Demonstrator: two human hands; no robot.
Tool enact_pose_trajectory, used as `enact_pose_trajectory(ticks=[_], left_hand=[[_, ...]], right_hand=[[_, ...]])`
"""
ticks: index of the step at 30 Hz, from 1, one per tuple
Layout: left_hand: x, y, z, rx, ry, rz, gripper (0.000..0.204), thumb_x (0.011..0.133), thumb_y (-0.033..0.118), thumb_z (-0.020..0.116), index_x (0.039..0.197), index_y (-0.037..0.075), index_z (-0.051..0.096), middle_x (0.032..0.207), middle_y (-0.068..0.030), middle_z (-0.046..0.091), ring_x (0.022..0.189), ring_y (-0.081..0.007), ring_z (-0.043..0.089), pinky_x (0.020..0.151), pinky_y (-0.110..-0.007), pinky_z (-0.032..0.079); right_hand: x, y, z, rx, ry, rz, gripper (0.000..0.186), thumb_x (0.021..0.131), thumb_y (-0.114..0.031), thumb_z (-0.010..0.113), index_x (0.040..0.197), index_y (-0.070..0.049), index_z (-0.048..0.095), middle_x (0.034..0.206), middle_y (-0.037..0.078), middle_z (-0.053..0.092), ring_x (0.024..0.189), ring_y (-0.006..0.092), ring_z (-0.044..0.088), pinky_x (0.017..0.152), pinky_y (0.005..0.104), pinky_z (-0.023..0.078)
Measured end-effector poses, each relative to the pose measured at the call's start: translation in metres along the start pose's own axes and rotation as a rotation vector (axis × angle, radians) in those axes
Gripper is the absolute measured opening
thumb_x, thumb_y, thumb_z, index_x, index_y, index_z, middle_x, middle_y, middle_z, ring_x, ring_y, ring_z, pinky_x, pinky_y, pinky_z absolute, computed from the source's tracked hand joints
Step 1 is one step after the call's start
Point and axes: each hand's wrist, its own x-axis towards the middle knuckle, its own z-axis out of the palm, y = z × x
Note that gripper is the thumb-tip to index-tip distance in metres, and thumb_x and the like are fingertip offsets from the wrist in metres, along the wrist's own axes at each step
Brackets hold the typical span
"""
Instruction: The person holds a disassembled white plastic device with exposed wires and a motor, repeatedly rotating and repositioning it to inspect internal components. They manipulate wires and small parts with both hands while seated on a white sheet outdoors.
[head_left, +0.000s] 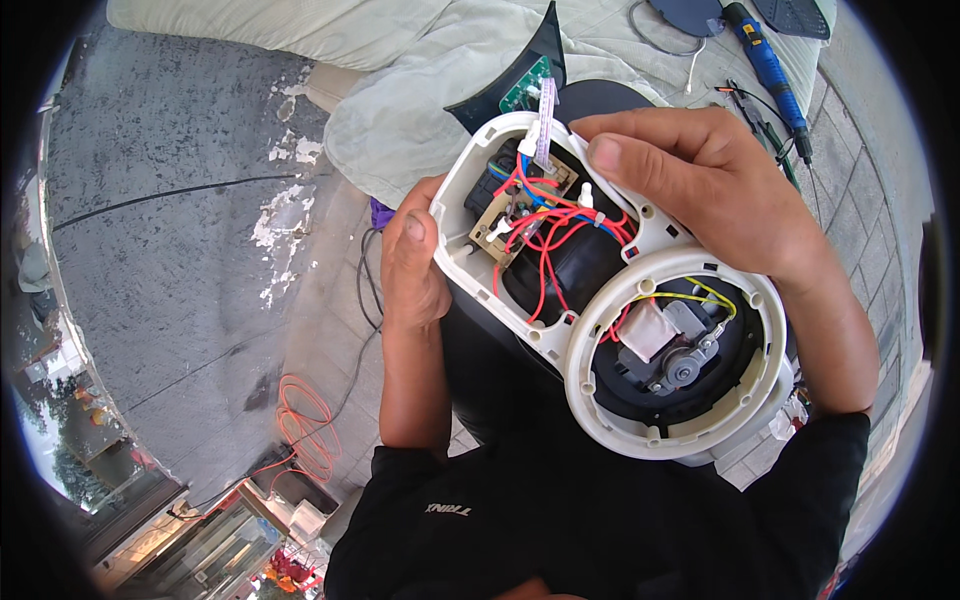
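My left hand (420,250) grips the left wall of an open white appliance housing (577,329) held above my lap. My right hand (680,165) holds its upper right rim, thumb and fingers closed on it. The rectangular section shows a tan circuit board (497,243), red and blue wires and white connectors. The lower right round section holds a grey motor part (680,365) with yellow-green wires. A curved black panel (470,115) with a green board (520,90) stands behind the housing, joined by a white ribbon cable (546,125).
A pale quilted cloth (380,140) lies behind. At upper right are a blue electric screwdriver (765,70), hand tools (750,110) and dark parts (685,15). An orange coiled hose or cable (305,425) and black cables (365,290) lie on the ground at left, beside a grey surface (170,250).
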Motion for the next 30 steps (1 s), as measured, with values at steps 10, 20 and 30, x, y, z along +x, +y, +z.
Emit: enact_pose_trajectory(ticks=[10,20,30], left_hand=[[0.003,0.007,0.010,-0.021,0.175,-0.070,0.080,0.102,0.059,0.057,0.146,-0.007,0.051,0.140,-0.0208,0.063,0.123,-0.0317,0.066,0.107,-0.046,0.051],[-0.003,0.031,0.039,0.152,0.347,-0.018,0.071,0.104,0.055,0.060,0.131,-0.011,0.063,0.124,-0.0193,0.071,0.109,-0.0237,0.069,0.095,-0.038,0.053],[-0.019,0.057,0.039,0.670,0.434,-0.108,0.066,0.109,0.053,0.054,0.118,-0.009,0.073,0.106,-0.0132,0.074,0.093,-0.0151,0.066,0.084,-0.030,0.052]], right_hand=[[0.005,0.011,-0.006,-0.097,-0.009,-0.106,0.043,0.105,-0.034,0.068,0.128,0.002,0.073,0.099,0.010,0.079,0.081,0.0101,0.074,0.070,0.0243,0.060],[-0.020,-0.002,-0.011,-0.090,0.082,-0.002,0.041,0.104,-0.035,0.070,0.121,0.002,0.076,0.095,0.008,0.078,0.082,0.0093,0.072,0.073,0.0240,0.059],[-0.103,0.040,-0.036,-0.034,0.182,-0.265,0.037,0.100,-0.028,0.077,0.120,0.002,0.076,0.098,0.007,0.078,0.087,0.0108,0.071,0.078,0.0249,0.058]])
